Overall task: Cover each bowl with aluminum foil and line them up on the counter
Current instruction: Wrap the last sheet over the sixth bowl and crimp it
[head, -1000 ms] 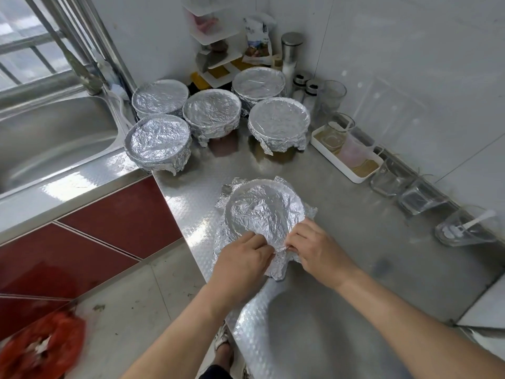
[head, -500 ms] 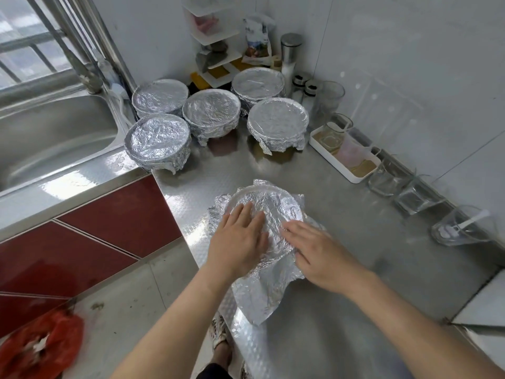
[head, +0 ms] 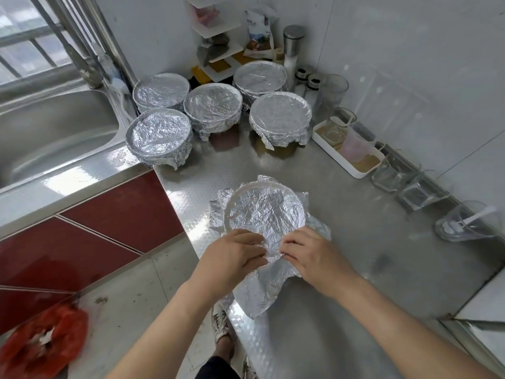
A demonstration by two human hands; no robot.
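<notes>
Foil [head: 265, 212] pinched at near edge by left hand [head: 232, 255] and right hand [head: 314, 257].

Forearms [head: 169, 318] are seen bare. Pale sneakers [head: 220, 322] with dark pattern are worn. Dark garment [head: 216, 368] is seen at bottom edge.

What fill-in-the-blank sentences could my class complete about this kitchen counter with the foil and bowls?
1. At the back of the steel counter stand ____ finished foil-covered bowls.
2. The left hand and right hand both pinch the ____ at the half-wrapped bowl's near rim.
3. The cabinet fronts under the sink are ____.
Missing words: five; foil; red.
</notes>
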